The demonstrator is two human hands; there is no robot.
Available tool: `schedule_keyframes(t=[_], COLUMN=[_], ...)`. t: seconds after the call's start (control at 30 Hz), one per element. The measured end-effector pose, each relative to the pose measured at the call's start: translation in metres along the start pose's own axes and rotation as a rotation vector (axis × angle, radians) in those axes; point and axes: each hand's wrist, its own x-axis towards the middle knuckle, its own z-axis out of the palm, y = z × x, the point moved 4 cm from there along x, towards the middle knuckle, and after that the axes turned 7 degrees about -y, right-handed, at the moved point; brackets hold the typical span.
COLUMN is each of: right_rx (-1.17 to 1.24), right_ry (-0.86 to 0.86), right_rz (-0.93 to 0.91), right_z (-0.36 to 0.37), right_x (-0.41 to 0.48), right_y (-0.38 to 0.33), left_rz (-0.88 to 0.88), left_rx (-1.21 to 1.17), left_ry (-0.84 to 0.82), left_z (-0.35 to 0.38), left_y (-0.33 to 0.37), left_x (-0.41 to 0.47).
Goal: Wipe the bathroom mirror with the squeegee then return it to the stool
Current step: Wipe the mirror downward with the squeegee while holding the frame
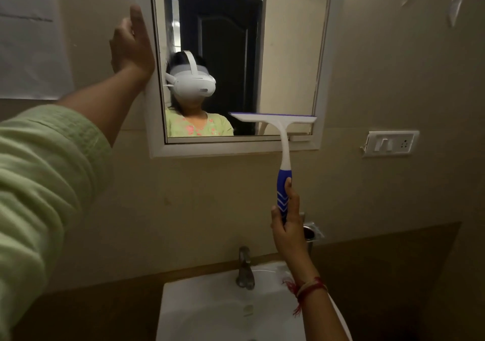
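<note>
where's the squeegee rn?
Head view, right of centre: the right hand grips the squeegee upright, blade at the mirror lower-right corner, above the tap.

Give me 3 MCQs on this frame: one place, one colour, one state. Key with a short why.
1. Where is the squeegee blade on the mirror? A) lower right B) top left C) centre
2. Grip colour in the right hand? A) red B) blue C) black
3. The left hand is: A) hanging idle B) holding a cloth C) resting on the mirror's left frame

1A: blade sits near the bottom-right corner. 2B: blue with white chevrons. 3C: straight fingers lie along the frame.
</note>
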Motion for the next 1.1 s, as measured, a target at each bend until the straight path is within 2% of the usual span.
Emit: schedule_keyframes(t=[0.33,0.57,0.7,0.83,1.1], right_rx=[-0.014,-0.151,-0.204,-0.307,-0.312], right_ry=[-0.039,0.034,0.052,0.162,0.207], right_rz=[0.079,0.11,0.099,0.039,-0.017], right_z=[0.003,0.002,-0.002,-0.014,-0.022], right_x=[-0.027,-0.032,-0.034,-0.031,-0.031], right_y=[0.011,0.008,0.006,-0.007,-0.021], left_rz=[0.005,-0.013,-0.018,0.002,-0.03], left_rx=[-0.006,0.008,0.008,0.035,0.011], left_ry=[-0.002,0.011,0.001,0.003,0.011], left_z=[-0.001,-0.001,-0.003,-0.004,-0.003], left_y=[0.001,0.0,0.004,0.006,0.002], left_x=[-0.002,-0.001,-0.004,-0.005,-0.003])
